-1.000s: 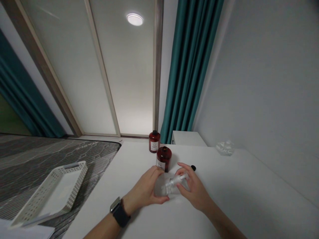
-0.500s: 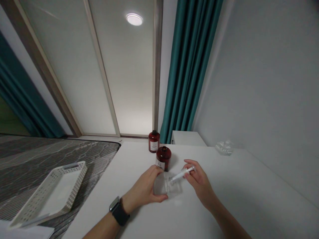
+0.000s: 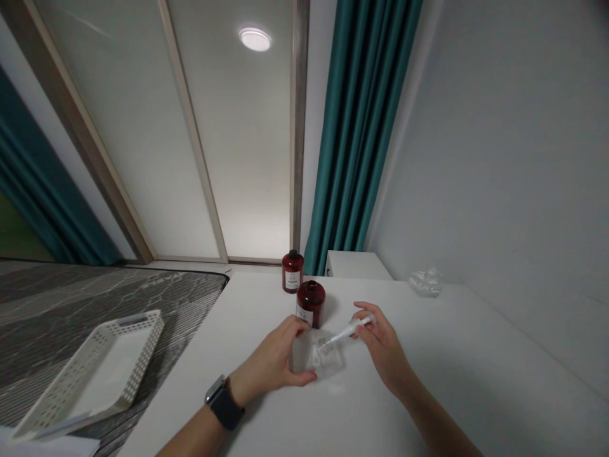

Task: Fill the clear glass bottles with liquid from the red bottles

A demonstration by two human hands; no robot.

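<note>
My left hand is wrapped round a clear, squarish container on the white table, thumb at its near side and fingers at the far side. In my right hand is a translucent syringe, slanting down to the left. Its lower end meets the container's opening; how deep it reaches is hard to make out. Just beyond my left fingers stands a dark red-brown bottle with an uncapped neck and a white label. Behind it is a similar bottle with a black top.
Crumpled clear plastic lies at the table's far right. A white perforated basket is to the left, beyond the table edge. A white cabinet, a teal curtain and frosted sliding doors stand behind.
My right fingers sit slightly higher along the syringe, nearer its upper end. My left hand keeps its hold on the container. The whole view has shifted very slightly.
</note>
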